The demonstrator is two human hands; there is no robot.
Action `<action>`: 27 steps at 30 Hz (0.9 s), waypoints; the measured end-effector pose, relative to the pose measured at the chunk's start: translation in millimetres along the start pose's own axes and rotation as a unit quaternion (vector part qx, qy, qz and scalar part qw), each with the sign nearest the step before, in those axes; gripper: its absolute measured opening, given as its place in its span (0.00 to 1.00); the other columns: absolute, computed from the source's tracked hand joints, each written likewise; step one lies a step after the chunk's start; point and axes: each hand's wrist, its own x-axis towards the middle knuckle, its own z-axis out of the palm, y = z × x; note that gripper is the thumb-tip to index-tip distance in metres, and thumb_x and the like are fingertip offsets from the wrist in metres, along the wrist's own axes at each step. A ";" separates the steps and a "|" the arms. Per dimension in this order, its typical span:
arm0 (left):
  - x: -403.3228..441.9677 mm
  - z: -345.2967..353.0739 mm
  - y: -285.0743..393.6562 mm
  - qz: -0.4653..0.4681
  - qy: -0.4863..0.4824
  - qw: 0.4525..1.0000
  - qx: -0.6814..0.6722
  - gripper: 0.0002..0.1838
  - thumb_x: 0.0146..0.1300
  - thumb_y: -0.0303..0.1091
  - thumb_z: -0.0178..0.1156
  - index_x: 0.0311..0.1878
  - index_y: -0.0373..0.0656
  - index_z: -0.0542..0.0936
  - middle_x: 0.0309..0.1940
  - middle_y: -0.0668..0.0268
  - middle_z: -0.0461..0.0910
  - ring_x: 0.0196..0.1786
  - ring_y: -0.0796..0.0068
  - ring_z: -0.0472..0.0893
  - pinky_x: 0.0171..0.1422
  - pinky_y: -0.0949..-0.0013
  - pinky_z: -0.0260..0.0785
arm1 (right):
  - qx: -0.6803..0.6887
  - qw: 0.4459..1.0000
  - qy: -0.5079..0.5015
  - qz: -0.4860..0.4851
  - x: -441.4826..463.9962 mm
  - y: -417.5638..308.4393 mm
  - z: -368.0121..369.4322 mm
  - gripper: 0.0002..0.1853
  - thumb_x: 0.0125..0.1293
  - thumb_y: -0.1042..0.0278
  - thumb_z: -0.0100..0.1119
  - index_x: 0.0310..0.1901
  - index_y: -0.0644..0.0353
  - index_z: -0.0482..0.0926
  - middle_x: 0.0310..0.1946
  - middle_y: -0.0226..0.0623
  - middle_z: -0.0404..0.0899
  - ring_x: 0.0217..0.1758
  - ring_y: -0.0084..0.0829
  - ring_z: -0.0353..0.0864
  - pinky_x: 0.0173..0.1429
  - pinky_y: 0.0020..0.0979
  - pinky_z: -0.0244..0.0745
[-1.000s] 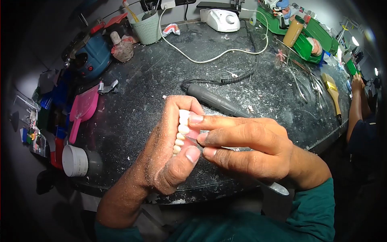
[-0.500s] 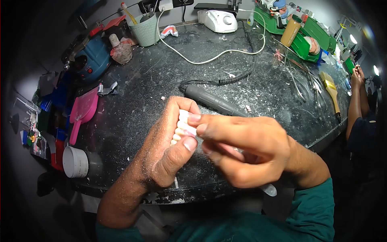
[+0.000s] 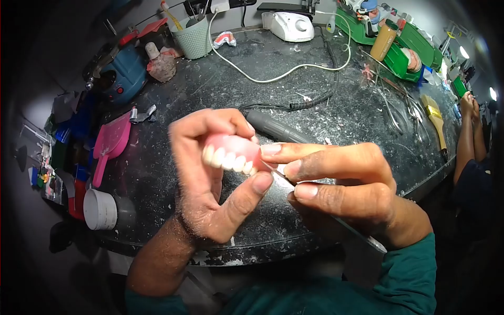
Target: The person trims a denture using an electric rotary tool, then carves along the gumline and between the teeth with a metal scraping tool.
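A denture [image 3: 229, 148] with a pink base and a row of white teeth is gripped by my left hand [image 3: 205, 184], fingers curled behind it and thumb near its lower edge. My right hand [image 3: 352, 181] pinches a slim metal hand tool [image 3: 353, 229]. Its thin tip reaches the denture's right end; whether it presses on the surface I cannot tell. The tool's wider end points down toward my right sleeve. Just behind both hands, a black rotary handpiece [image 3: 278, 127] lies on the dusty bench [image 3: 173, 126].
At left are a pink dustpan [image 3: 111, 139] and a white tub [image 3: 100, 209]. A white control unit [image 3: 292, 27], a cup of tools [image 3: 192, 39] and a cable stand at the back. Right, a brush [image 3: 434, 118], pliers and green trays lie about; another person's arms [image 3: 468, 123] show beyond.
My left hand has turned the denture so its pink front and teeth face me. The metal tool in my right hand now shows, its tip at the denture's right end.
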 end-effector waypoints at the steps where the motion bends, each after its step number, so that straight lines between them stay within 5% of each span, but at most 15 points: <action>1: 0.4 6.0 -1.7 0.028 0.040 0.999 -0.013 0.33 0.63 0.32 0.68 0.61 0.39 0.56 0.55 0.50 0.69 0.57 0.66 0.73 0.66 0.59 0.68 | 0.001 1.000 0.002 -0.002 0.2 -0.4 -0.5 0.23 0.57 0.89 0.69 0.52 0.62 0.73 0.49 0.48 0.75 0.57 0.56 0.84 0.60 0.53 0.84; 3: 3.7 10.2 0.2 0.060 0.084 0.995 -0.011 0.29 0.67 0.34 0.69 0.53 0.45 0.54 0.54 0.42 0.73 0.57 0.58 0.79 0.63 0.54 0.76 | 0.020 1.000 -0.011 0.002 0.3 -1.9 -2.4 0.24 0.56 0.90 0.69 0.52 0.62 0.73 0.49 0.48 0.76 0.58 0.57 0.84 0.62 0.55 0.83; 8: 0.7 9.2 0.6 0.049 0.090 0.995 0.005 0.28 0.68 0.37 0.69 0.50 0.45 0.55 0.51 0.38 0.78 0.53 0.57 0.82 0.62 0.54 0.77 | 0.045 0.998 -0.026 0.020 -2.1 -7.0 -3.6 0.27 0.53 0.93 0.68 0.53 0.63 0.73 0.51 0.48 0.75 0.61 0.58 0.82 0.64 0.57 0.81; 10: -0.2 3.1 -2.5 0.080 0.014 0.995 0.058 0.27 0.63 0.24 0.70 0.48 0.42 0.57 0.53 0.37 0.78 0.53 0.63 0.83 0.61 0.62 0.77 | 0.035 0.999 -0.037 0.017 -4.5 -7.0 -4.0 0.26 0.53 0.93 0.69 0.53 0.64 0.74 0.52 0.49 0.74 0.61 0.59 0.81 0.64 0.58 0.80; 12: 0.1 9.1 -0.6 0.055 0.046 0.997 0.016 0.23 0.65 0.23 0.69 0.44 0.42 0.60 0.51 0.40 0.78 0.52 0.64 0.83 0.60 0.62 0.77 | 0.041 0.999 -0.031 0.010 -6.0 -3.8 -1.3 0.26 0.53 0.93 0.69 0.53 0.65 0.74 0.52 0.49 0.73 0.62 0.61 0.80 0.64 0.59 0.80; 15: 3.4 9.3 -3.6 0.133 0.046 0.990 0.007 0.25 0.62 0.23 0.70 0.52 0.37 0.63 0.55 0.44 0.74 0.53 0.68 0.79 0.61 0.65 0.73 | 0.051 0.999 -0.017 0.001 -5.6 -3.2 3.2 0.25 0.54 0.93 0.69 0.53 0.66 0.74 0.52 0.50 0.73 0.62 0.64 0.79 0.64 0.60 0.79; 17: 3.4 11.7 7.6 0.100 0.066 0.993 0.016 0.40 0.55 0.28 0.69 0.67 0.30 0.58 0.57 0.49 0.68 0.53 0.71 0.71 0.62 0.67 0.65 | 0.056 0.998 -0.010 -0.003 -5.6 -3.6 4.2 0.25 0.54 0.92 0.69 0.53 0.67 0.74 0.52 0.50 0.73 0.62 0.65 0.78 0.64 0.61 0.79; 18: -5.0 -1.6 18.7 -0.021 0.017 0.990 0.139 0.54 0.49 0.33 0.66 0.76 0.28 0.47 0.57 0.54 0.64 0.52 0.73 0.65 0.62 0.67 0.59 | 0.065 0.998 -0.011 -0.002 -5.6 -3.6 4.4 0.24 0.54 0.92 0.69 0.52 0.68 0.74 0.52 0.51 0.73 0.62 0.66 0.79 0.64 0.61 0.79; 21: -7.1 1.0 20.4 -0.059 0.013 0.986 0.153 0.48 0.51 0.33 0.68 0.72 0.30 0.52 0.54 0.55 0.64 0.52 0.73 0.64 0.62 0.64 0.59 | 0.069 0.998 -0.011 -0.009 -9.0 -1.8 6.5 0.21 0.55 0.91 0.69 0.50 0.70 0.75 0.52 0.53 0.73 0.60 0.68 0.79 0.63 0.62 0.80; 23: -8.8 6.7 0.7 0.063 0.068 0.995 0.032 0.41 0.55 0.36 0.70 0.66 0.34 0.57 0.54 0.54 0.65 0.50 0.73 0.64 0.61 0.64 0.60 | 0.063 0.998 -0.012 -0.016 -10.6 0.2 6.9 0.20 0.55 0.91 0.69 0.49 0.71 0.76 0.52 0.55 0.73 0.60 0.68 0.79 0.62 0.62 0.80; 27: -5.9 7.0 -5.3 0.094 0.061 0.994 -0.013 0.37 0.57 0.39 0.73 0.60 0.38 0.58 0.52 0.52 0.66 0.48 0.74 0.67 0.58 0.66 0.63 | 0.070 0.997 -0.032 -0.016 -10.2 -0.4 4.4 0.19 0.56 0.89 0.70 0.49 0.72 0.77 0.53 0.58 0.75 0.60 0.66 0.80 0.63 0.61 0.80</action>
